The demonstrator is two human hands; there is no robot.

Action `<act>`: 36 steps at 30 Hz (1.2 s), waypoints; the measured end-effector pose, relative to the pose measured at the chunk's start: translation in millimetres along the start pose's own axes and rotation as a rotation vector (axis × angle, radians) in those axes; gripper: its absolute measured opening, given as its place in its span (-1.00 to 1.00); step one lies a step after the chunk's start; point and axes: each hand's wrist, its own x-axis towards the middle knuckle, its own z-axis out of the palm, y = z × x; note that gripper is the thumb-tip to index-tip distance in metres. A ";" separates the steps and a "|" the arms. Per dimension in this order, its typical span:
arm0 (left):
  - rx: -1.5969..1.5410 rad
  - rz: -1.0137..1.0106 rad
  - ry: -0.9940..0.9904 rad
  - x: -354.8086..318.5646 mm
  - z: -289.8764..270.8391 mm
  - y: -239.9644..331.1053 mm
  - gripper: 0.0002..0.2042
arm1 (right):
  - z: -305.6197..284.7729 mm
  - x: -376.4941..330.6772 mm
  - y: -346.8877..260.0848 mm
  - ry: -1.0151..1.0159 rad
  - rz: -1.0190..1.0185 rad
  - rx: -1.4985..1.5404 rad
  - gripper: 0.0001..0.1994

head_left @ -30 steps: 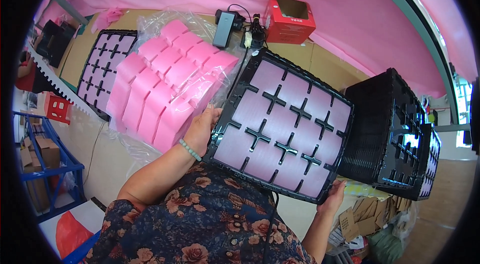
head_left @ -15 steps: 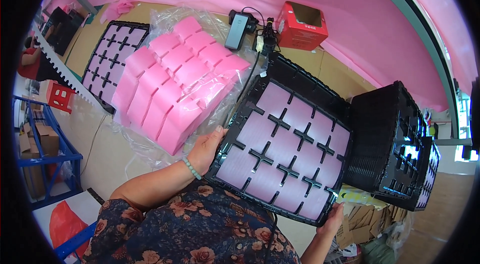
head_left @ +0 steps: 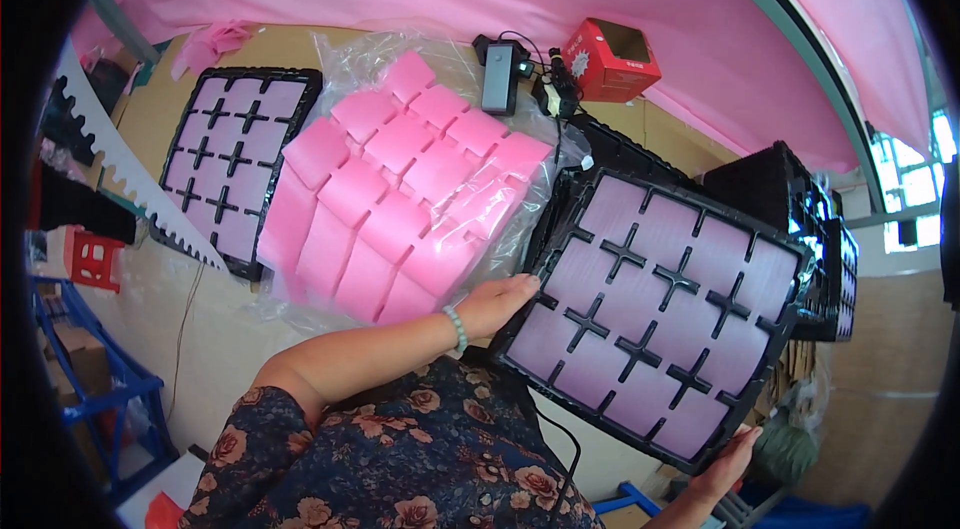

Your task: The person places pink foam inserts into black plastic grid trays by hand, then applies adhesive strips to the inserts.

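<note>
Left hand (head_left: 502, 305) and right hand (head_left: 728, 461) gripping a lilac-panelled black plastic tray (head_left: 598, 416), slotted pink sheets (head_left: 392, 201) alongside, near the counter (head_left: 650, 126) edge

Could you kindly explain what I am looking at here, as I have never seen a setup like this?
Of course. There is no machine: these are a person's bare hands, seen by a wide fisheye camera on the head looking down, so straight edges look bent.

The left hand grips the left edge of a black tray, and the right hand supports its lower right corner. A lilac sheet lies in it, with black crosses showing through.

On the tan surface beyond lie slotted pink sheets on clear plastic, with another lilac-filled tray to their left. A red box stands farther back.
</note>
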 end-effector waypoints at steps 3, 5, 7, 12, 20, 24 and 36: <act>0.303 -0.237 -0.238 9.1 -26.6 49.0 -0.36 | 10.7 -24.7 -18.5 0.103 -0.063 -0.065 -0.66; 0.483 -0.169 -0.225 26.9 -47.8 47.2 -0.39 | 16.9 -36.2 -30.7 0.094 -0.054 -0.056 -0.68; 0.694 0.030 -0.099 47.4 -59.7 67.0 -0.52 | 27.7 -45.0 -42.7 0.070 -0.006 0.005 -0.70; 1.105 0.756 0.309 119.1 -59.0 121.2 -0.83 | 17.1 -36.4 -38.0 0.100 0.021 0.014 -0.70; 1.550 0.756 0.121 185.6 -47.9 130.5 -0.83 | -9.8 -11.0 -24.0 0.000 0.045 0.063 -0.69; 1.526 0.593 0.426 203.8 -72.1 142.0 -0.85 | -21.4 -5.8 -28.9 -0.088 -0.002 0.046 -0.64; 0.537 0.335 0.171 173.1 -1.6 194.4 -0.71 | -29.8 23.3 -37.5 -0.159 -0.119 0.074 -0.59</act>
